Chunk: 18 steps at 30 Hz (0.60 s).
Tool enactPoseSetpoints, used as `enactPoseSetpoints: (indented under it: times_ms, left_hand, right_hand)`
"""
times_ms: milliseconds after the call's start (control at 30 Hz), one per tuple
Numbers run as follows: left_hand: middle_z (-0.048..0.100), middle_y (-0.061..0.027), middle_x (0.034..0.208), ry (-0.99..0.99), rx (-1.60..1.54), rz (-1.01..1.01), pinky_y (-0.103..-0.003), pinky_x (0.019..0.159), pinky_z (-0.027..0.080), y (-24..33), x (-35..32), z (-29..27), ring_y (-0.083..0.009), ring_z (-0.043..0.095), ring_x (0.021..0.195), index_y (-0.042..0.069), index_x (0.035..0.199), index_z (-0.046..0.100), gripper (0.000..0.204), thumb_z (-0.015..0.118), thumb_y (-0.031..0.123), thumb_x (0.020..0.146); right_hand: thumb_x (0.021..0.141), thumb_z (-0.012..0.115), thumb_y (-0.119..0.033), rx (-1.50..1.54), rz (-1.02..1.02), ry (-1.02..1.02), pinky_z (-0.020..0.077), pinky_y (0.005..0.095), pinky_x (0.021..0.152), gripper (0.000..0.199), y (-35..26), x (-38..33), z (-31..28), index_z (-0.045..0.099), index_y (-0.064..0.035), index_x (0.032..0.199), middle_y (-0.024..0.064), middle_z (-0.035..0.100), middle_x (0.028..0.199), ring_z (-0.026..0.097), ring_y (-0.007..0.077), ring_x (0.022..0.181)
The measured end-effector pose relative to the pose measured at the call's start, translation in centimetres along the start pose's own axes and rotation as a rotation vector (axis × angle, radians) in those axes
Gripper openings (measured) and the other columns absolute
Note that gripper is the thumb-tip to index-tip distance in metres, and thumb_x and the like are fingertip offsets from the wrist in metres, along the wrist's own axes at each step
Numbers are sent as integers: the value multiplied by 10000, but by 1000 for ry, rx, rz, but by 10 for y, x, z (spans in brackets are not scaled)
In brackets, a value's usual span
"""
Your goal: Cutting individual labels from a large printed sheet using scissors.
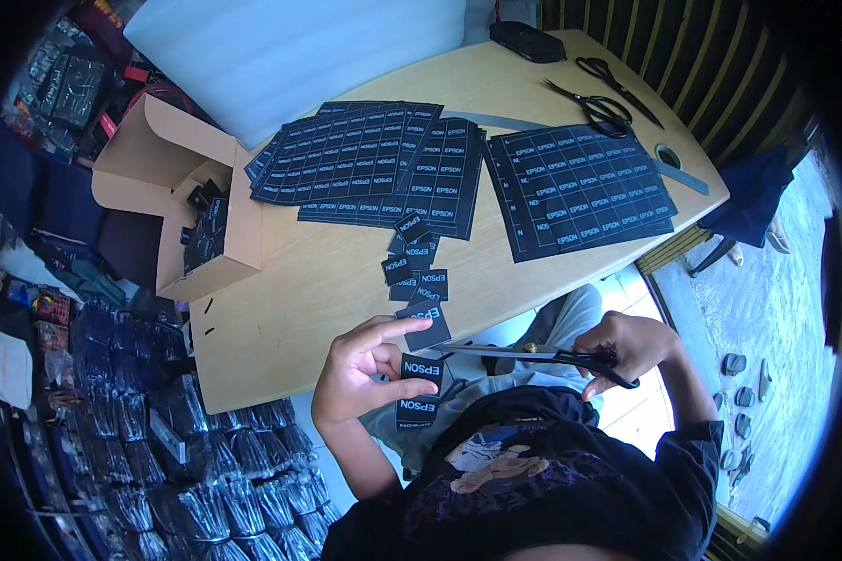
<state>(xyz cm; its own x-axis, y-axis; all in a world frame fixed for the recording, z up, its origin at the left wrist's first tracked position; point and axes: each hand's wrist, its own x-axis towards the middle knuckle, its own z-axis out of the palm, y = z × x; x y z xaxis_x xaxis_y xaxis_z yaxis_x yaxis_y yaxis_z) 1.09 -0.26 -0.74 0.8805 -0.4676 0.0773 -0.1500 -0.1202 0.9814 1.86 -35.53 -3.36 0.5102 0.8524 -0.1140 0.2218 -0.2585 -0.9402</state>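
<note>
My left hand (360, 369) pinches a strip of black printed labels (421, 376) between thumb and fingers, over my lap at the table's near edge. A single black label piece (428, 324) sits at its fingertips, just above the strip. In my right hand (622, 348) is a pair of black-handled scissors (533, 352), its blades pointing left toward the gap between that piece and the strip. Whether the blades touch the labels I cannot tell. Several cut labels (412, 262) lie in a loose pile on the table beyond my left hand.
Printed black sheets (346, 154) are stacked mid-table, with more sheets (580, 192) at the right. An open cardboard box (210, 276) holding black pieces stands at left. Two more scissors (608, 112), a dark case (527, 41) and a tape roll (667, 155) lie toward the far right.
</note>
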Motion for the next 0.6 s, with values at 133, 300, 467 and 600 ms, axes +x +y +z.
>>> enactPoseSetpoints:
  times_ms: [133,300,467,600]
  left_hand:
    - [588,-94,987,39,-19,3,-164,535,456,-4,8,1,-43,561,617,-43,1180,538,581,769,-72,647]
    - [653,-128,943,193,18,-125,-210,584,508,-26,32,0,-93,633,691,-5,1240,488,611,740,-54,685]
    - [475,-182,1179,267,419,-231,-203,540,487,-40,39,-7,-83,578,658,109,1400,333,882,750,-73,644]
    - [462,-167,1146,362,473,-233,-209,534,485,-39,28,-13,-89,562,630,157,1432,273,962,757,-68,632]
  right_hand:
    - [668,795,-425,-90,131,89,343,279,435,489,3,-17,1,551,-4,629,27,513,522,497,134,459]
    - [644,822,-372,-97,198,209,360,279,442,439,6,-32,11,584,-4,669,26,539,547,508,132,466]
    - [637,834,-294,-89,285,303,371,236,436,380,14,-44,21,621,-2,756,38,578,566,526,106,472]
    - [633,835,-287,-106,262,316,374,232,440,379,16,-44,25,622,-2,761,37,576,559,525,108,466]
